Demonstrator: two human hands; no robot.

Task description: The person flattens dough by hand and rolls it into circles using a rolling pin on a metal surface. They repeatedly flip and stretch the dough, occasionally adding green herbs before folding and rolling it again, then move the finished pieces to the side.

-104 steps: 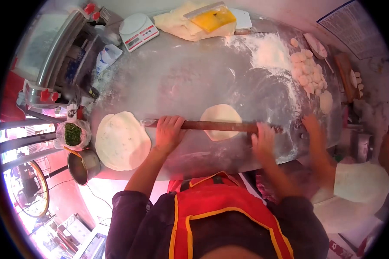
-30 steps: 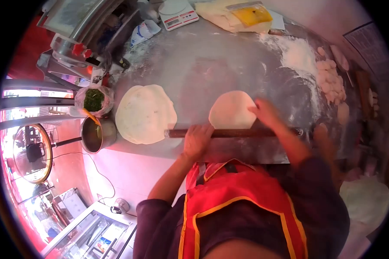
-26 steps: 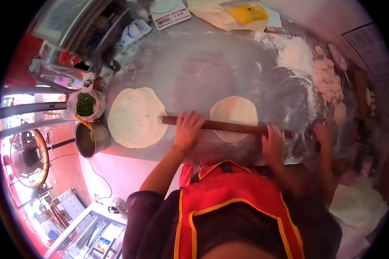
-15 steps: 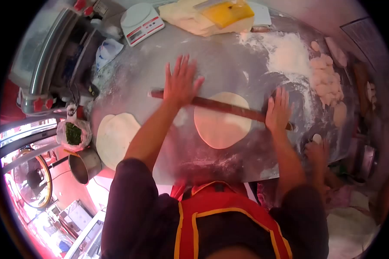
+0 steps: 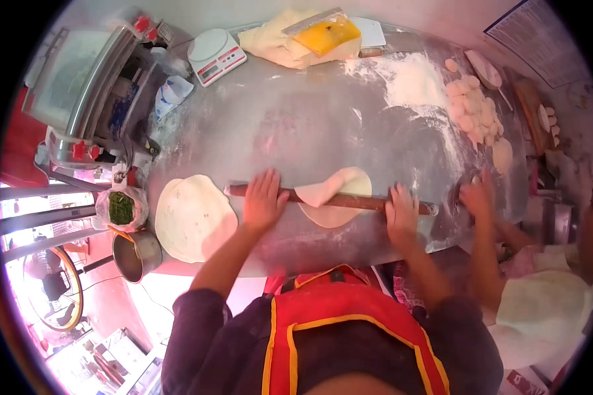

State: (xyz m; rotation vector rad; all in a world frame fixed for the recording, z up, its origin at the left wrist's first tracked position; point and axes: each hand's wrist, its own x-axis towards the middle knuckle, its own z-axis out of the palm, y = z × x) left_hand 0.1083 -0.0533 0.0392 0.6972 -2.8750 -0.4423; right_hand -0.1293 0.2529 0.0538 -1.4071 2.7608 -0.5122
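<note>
A wooden rolling pin (image 5: 356, 202) lies across a flat round of dough (image 5: 333, 216). The dough's far edge is folded back over the pin toward me. My left hand (image 5: 263, 203) rests on the pin near its left end, fingers stretched out across it. On the right part of the pin lies my right hand (image 5: 402, 210), its fingers extended flat over the wood. Neither hand wraps round it. Left of my left hand is a larger flat sheet of dough (image 5: 196, 220), lying on the floury metal table (image 5: 263, 125).
At the back stand a scale (image 5: 216, 58) and a big dough mass (image 5: 263, 46) under a yellow-handled scraper (image 5: 326, 34). Loose flour (image 5: 412, 82) and several dough balls (image 5: 471, 108) lie right. A co-worker's hand (image 5: 476, 196) works there. A pot (image 5: 137, 255) stands left.
Both hands and the rolling pin have come closer to my body. The dough round's far edge, flat before, is now folded over the pin. The co-worker's hand has moved farther from me.
</note>
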